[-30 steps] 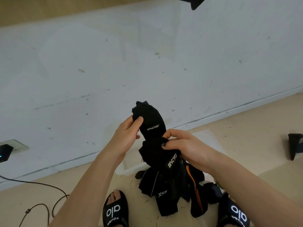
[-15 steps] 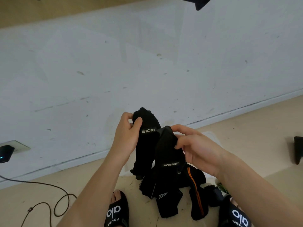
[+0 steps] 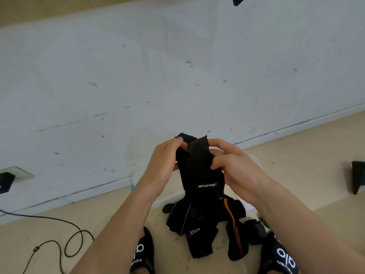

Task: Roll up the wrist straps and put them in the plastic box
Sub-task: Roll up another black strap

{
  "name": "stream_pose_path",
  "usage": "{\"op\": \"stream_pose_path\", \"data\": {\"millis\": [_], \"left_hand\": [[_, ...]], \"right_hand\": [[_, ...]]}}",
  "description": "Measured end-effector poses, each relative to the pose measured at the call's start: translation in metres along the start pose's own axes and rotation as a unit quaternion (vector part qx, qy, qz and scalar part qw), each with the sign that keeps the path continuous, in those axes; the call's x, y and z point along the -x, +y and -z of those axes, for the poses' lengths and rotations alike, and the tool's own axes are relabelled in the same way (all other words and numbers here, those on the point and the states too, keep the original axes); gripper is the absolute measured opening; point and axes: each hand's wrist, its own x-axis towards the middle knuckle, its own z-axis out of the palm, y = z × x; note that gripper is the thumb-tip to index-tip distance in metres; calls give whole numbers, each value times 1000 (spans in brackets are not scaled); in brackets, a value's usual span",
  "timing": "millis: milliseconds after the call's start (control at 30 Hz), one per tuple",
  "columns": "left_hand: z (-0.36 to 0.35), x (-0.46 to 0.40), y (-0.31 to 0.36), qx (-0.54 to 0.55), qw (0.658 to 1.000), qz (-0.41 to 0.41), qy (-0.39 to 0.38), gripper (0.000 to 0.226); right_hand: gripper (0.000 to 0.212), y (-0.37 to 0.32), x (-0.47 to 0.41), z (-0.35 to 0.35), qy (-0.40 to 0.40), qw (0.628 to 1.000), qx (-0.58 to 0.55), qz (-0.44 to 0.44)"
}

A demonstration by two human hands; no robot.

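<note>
A black wrist strap (image 3: 199, 171) with white lettering is held up in front of me, its lower end hanging down. My left hand (image 3: 164, 165) grips its upper left edge and my right hand (image 3: 235, 167) pinches its upper right side. Below, a pile of black wrist straps (image 3: 205, 224) lies on the floor, one with orange stripes. The clear plastic box (image 3: 169, 196) stands on the floor behind the pile, largely hidden by my arms and the straps.
A white wall rises just behind the box. A black cable (image 3: 65, 240) loops on the floor at the left, near a wall socket (image 3: 11, 177). A dark object (image 3: 357, 177) stands at the right edge. My feet in black sandals (image 3: 142, 254) flank the pile.
Both hands have come together at the top of the strap. The two strap ends, held apart a second ago, now overlap between my fingers.
</note>
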Motion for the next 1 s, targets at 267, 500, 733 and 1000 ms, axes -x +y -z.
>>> {"op": "stream_pose_path", "data": {"millis": [267,500,733,1000], "left_hand": [[5,1,-2,5,999,-47,14,25],[5,2,-2,-13,997,-72,24,15],[7,-1,-3,22,995,-73,69,14],[22,-6,-3,112,990,-27,80,39]], "right_hand": [[57,2,-1,-7,12,998,60,-2],[20,3,-1,-14,22,997,60,32],[17,2,-1,-12,62,992,105,14],[18,2,-4,-5,86,993,80,30]]}}
